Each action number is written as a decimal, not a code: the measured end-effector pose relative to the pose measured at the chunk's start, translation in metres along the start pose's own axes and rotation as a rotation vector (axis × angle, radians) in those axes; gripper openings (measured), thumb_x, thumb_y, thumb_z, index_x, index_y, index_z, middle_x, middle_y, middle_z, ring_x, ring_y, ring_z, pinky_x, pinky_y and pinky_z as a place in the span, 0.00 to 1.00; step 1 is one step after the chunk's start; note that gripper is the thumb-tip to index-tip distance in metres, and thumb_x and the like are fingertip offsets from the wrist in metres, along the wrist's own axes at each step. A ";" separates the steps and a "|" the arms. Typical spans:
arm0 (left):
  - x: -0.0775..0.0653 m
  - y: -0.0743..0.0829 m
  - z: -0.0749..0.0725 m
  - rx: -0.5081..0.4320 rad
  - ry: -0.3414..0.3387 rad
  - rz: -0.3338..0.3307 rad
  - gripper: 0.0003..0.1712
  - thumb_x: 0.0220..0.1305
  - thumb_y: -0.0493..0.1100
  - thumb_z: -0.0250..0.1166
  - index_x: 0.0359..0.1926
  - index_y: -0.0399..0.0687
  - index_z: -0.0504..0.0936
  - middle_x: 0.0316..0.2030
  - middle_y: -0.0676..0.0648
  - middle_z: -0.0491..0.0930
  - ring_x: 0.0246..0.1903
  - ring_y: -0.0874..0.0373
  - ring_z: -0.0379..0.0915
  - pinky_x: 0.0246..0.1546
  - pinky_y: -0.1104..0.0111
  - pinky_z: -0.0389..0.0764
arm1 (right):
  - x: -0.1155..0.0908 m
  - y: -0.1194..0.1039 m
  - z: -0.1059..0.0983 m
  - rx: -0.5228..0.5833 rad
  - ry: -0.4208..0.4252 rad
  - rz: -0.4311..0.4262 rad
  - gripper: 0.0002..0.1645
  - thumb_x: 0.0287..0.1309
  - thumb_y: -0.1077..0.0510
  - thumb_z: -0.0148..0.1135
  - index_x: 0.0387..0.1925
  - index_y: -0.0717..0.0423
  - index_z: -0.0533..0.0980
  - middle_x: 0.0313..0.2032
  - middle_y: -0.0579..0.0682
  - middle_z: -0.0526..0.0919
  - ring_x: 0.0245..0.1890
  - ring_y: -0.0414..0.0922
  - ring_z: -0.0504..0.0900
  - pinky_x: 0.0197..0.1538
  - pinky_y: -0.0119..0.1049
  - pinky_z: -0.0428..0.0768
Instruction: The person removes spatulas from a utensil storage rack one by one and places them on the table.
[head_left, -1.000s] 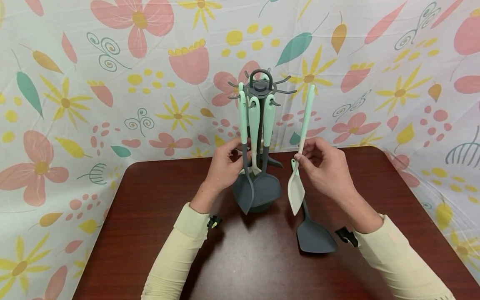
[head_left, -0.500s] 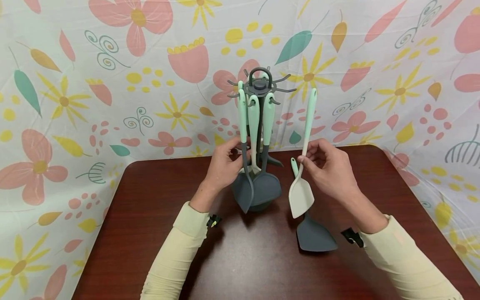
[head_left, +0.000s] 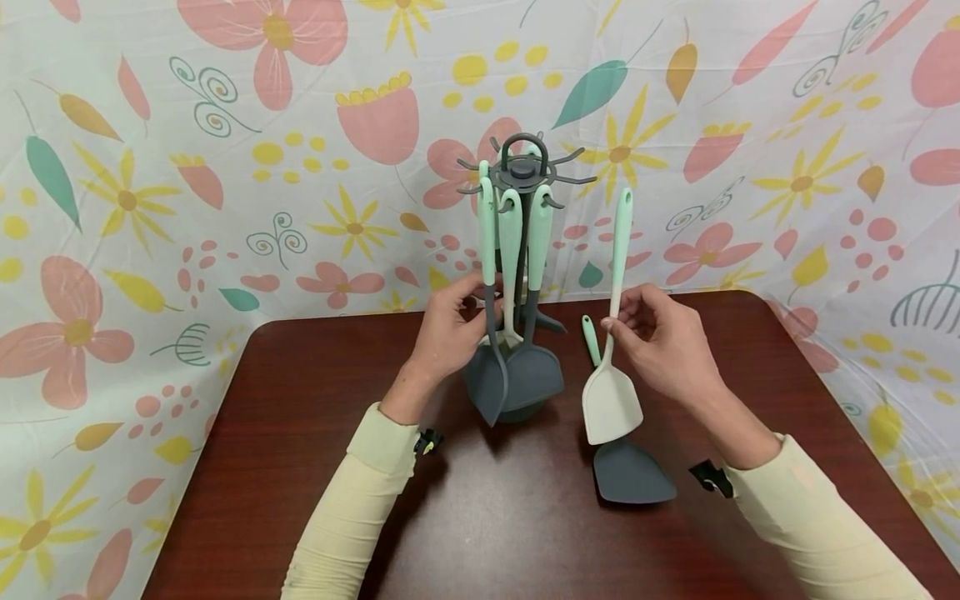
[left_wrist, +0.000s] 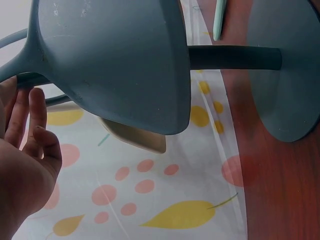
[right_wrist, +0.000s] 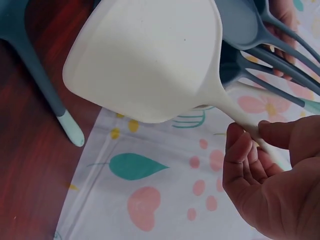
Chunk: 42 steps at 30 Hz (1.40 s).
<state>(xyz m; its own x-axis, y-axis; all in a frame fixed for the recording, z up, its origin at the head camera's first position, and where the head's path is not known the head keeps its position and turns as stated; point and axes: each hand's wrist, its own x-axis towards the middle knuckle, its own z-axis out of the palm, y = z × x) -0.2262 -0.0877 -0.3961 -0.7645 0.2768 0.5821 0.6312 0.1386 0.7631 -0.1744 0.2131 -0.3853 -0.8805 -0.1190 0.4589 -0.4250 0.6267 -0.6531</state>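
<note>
My right hand (head_left: pixel 667 333) pinches the shaft of a cream spatula (head_left: pixel 612 406) with a mint handle, held upright, blade down and broad face toward me. Behind it, a dark grey spatula (head_left: pixel 633 473) lies on the table, its mint handle pointing to the back. My left hand (head_left: pixel 450 325) grips the pole of a dark utensil stand (head_left: pixel 522 172), partly hidden behind hanging utensils. From the stand's hooks hang several mint-handled utensils, among them a grey spatula (head_left: pixel 534 373). In the left wrist view, curled fingers (left_wrist: pixel 37 112) show behind the shafts, near the pole (left_wrist: pixel 235 57).
The stand's round base (left_wrist: pixel 290 100) sits on the dark red wooden table (head_left: pixel 315 467). Several bare hooks (head_left: pixel 573 179) stick out on the stand's right side. A flower-printed cloth (head_left: pixel 360 133) hangs right behind the table's back edge.
The cream spatula has moved slightly right and down in my right hand, and its blade has turned from edge-on to face-on. My left hand and the stand stay put.
</note>
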 end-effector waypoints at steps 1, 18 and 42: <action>0.000 0.000 0.000 0.002 -0.001 -0.003 0.07 0.74 0.37 0.69 0.50 0.44 0.87 0.37 0.47 0.87 0.29 0.48 0.77 0.31 0.66 0.75 | 0.000 0.001 0.000 -0.006 -0.005 0.001 0.11 0.67 0.61 0.73 0.46 0.58 0.80 0.35 0.51 0.84 0.32 0.38 0.81 0.34 0.20 0.76; 0.000 0.001 0.001 -0.002 -0.005 -0.008 0.08 0.74 0.38 0.69 0.51 0.45 0.88 0.36 0.47 0.88 0.29 0.52 0.77 0.32 0.66 0.76 | -0.010 0.018 -0.004 -0.070 -0.075 0.080 0.09 0.67 0.60 0.73 0.44 0.56 0.79 0.33 0.48 0.84 0.28 0.41 0.82 0.30 0.27 0.76; -0.002 0.002 0.001 0.003 0.001 -0.012 0.10 0.74 0.38 0.69 0.54 0.45 0.88 0.38 0.47 0.87 0.29 0.52 0.75 0.31 0.66 0.75 | -0.021 0.031 -0.005 -0.097 -0.194 0.152 0.11 0.69 0.58 0.73 0.43 0.57 0.78 0.31 0.50 0.84 0.25 0.45 0.82 0.27 0.35 0.75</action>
<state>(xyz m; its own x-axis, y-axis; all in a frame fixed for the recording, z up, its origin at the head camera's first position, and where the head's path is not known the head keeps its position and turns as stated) -0.2239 -0.0874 -0.3959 -0.7721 0.2737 0.5736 0.6226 0.1450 0.7690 -0.1681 0.2392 -0.4119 -0.9605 -0.1574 0.2295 -0.2708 0.7183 -0.6409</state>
